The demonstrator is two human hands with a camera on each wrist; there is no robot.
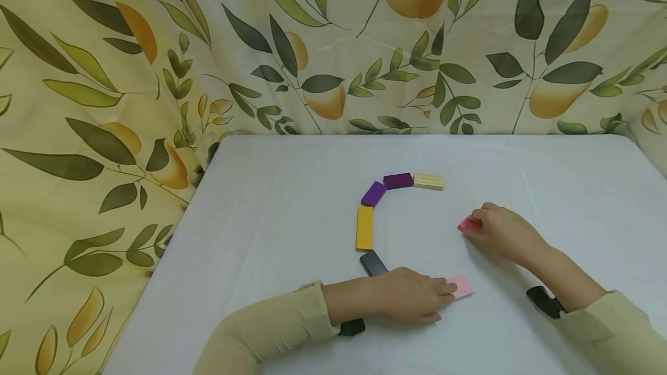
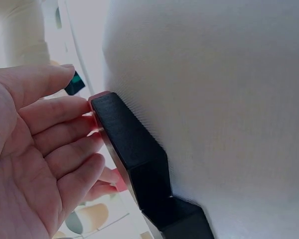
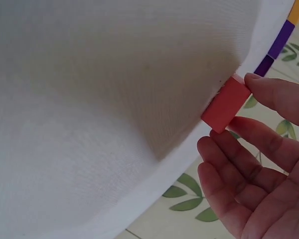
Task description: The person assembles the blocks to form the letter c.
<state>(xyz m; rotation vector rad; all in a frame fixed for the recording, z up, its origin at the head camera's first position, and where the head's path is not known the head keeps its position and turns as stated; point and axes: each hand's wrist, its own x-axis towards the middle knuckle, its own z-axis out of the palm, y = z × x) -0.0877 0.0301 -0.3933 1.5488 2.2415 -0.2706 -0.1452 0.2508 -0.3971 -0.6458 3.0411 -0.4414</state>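
My right hand [image 1: 502, 233] pinches a red block [image 3: 226, 103] between thumb and fingers, over the right part of the white table. Lower down, my left hand [image 1: 411, 297] lies flat-fingered, its fingertips touching a pale pink block [image 1: 462, 286]. A dark grey block [image 1: 373, 263] shows partly from behind the left hand. In the left wrist view the left fingers are nearly straight beside a dark-looking block [image 2: 129, 129]. From the grey block a curve of blocks runs upward: yellow [image 1: 365, 228], violet [image 1: 374, 194], dark purple [image 1: 398, 180] and cream [image 1: 429, 182].
The white table [image 1: 281, 201] has its back edge against a leaf-and-fruit patterned curtain [image 1: 312, 45]. A black wrist strap [image 1: 545, 301] shows at the right wrist, and another [image 1: 352, 327] below the left cuff.
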